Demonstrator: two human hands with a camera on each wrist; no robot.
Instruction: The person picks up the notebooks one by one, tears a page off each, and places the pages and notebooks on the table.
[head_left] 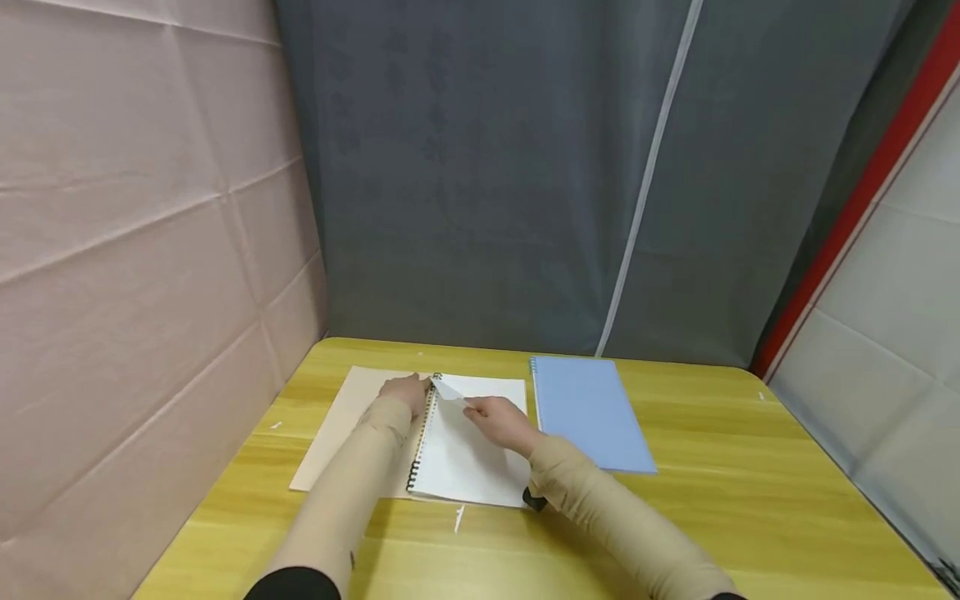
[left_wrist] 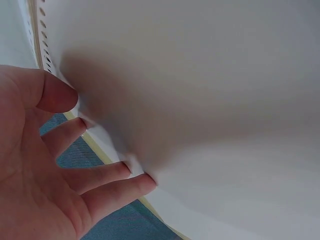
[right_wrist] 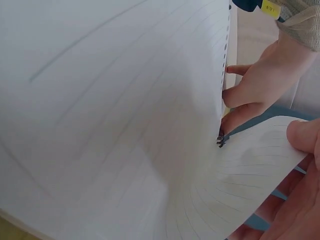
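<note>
barely started on tearing: left hand (head_left: 406, 392) flat, fingers straight, pinning the notebook (head_left: 420, 433) by its spiral binding (head_left: 422, 442), right hand (head_left: 498, 421) pinching the page's (head_left: 472, 450) lifted top corner, sheet still mostly attached.

Yellow table (head_left: 735, 500): notebook (head_left: 465, 454), blue folder (head_left: 588, 412)

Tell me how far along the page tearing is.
Done: the notebook lies open on the table, and the page's top corner is peeled up from the spiral. In hand: the right hand pinches that corner while the left hand presses beside the spiral. Left: the rest of the page looks attached lower down. The blue notebook lies shut alongside.
</note>
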